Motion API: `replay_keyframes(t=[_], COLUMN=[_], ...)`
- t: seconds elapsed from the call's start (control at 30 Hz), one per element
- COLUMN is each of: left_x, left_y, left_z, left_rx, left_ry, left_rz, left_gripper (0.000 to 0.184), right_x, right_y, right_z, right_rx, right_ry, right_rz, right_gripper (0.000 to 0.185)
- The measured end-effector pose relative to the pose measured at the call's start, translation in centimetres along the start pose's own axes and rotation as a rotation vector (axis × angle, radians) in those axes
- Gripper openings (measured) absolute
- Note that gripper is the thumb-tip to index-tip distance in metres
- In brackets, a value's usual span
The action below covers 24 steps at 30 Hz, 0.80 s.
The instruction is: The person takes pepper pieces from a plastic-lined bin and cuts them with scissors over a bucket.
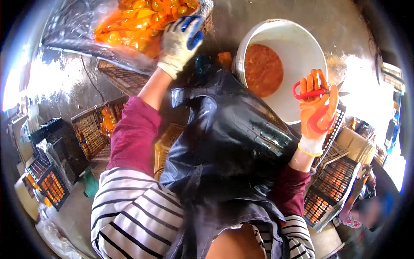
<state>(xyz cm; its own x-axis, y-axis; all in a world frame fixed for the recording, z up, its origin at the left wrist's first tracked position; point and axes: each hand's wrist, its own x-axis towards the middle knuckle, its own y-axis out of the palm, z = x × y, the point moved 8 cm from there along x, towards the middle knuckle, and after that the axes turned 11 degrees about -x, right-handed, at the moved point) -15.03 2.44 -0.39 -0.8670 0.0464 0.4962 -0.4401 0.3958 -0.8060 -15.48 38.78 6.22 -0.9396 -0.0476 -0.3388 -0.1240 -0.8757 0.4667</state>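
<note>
My left hand, in a white glove with blue-coated fingers, is over the right edge of a pile of glossy orange pieces. Its fingers are bent and look apart; nothing shows between them, though the far fingertips are partly hidden. The pile lies in a crate lined with clear plastic. My right hand, in a wet orange glove, is palm up and closed round red-handled scissors, whose blades point right. Beside it stands a white bucket with reddish-orange pulp in the bottom.
A black apron covers my lap. Brown crates stand at left, one with orange pieces inside. A dark crate filled with orange-red items is at lower right. Another person is beyond it. The floor looks wet.
</note>
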Motion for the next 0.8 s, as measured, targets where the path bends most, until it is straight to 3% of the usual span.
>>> replay_keyframes(t=[0.03,0.1,0.17,0.23,0.3,0.37,0.4,0.47,0.5,0.57,0.63,0.7,0.73,0.8], left_x=[0.4,-0.3,-3.6,-7.2,-11.0,-13.8,-14.4,-15.4,-15.4,-14.7,-12.7,-8.6,-8.3,-9.6], left_y=[1.4,9.1,18.4,24.8,30.6,34.1,35.2,36.9,37.4,37.2,33.8,27.5,26.7,25.0], left_z=[-1.4,-2.7,-3.5,-4.3,-3.8,-2.5,-2.0,-1.2,-0.9,0.0,0.6,0.8,3.3,6.6], left_rx=[-0.178,-0.322,-0.296,-0.014,-0.135,-0.146,-0.14,-0.121,-0.172,-0.25,-0.35,-0.481,-0.398,-0.996], left_ry=[-0.063,-0.275,-0.076,0.248,0.354,0.373,0.339,0.268,0.201,0.081,-0.119,-0.421,-0.479,-1.038], left_rz=[0.122,0.656,0.982,1.136,1.085,1.036,1.105,1.239,1.299,1.31,1.292,1.311,0.989,0.942], left_gripper=[0.049,0.051,0.05,0.05,0.039,0.038,0.036,0.033,0.033,0.032,0.032,0.033,0.038,0.042], right_x=[-0.1,0.3,0.7,1.3,2.3,2.9,3.2,4.2,4.4,4.8,5.0,4.5,4.3,3.7], right_y=[0.1,0.7,1.5,1.4,0.2,-0.3,-0.4,-0.7,-0.6,-0.3,-0.5,0.3,0.8,1.1], right_z=[-0.3,-0.5,-0.8,-1.2,-1.8,-2.2,-2.3,-2.5,-2.5,-2.2,-2.4,-2.0,-1.7,-1.3], right_rx=[-0.009,-0.035,-0.017,0.097,0.129,0.153,0.164,0.038,-0.023,-0.506,0.116,0.1,0.095,0.071], right_ry=[0.024,0.065,0.107,0.149,0.221,0.233,0.258,0.239,0.23,0.192,0.237,0.244,0.247,0.236], right_rz=[-0.013,-0.022,0.001,0.056,0.042,0.06,-0.029,0.033,0.065,0.056,0.089,0.007,-0.027,0.012], right_gripper=[0.06,0.061,0.064,0.065,0.063,0.063,0.057,0.052,0.049,0.046,0.047,0.048,0.048,0.05])
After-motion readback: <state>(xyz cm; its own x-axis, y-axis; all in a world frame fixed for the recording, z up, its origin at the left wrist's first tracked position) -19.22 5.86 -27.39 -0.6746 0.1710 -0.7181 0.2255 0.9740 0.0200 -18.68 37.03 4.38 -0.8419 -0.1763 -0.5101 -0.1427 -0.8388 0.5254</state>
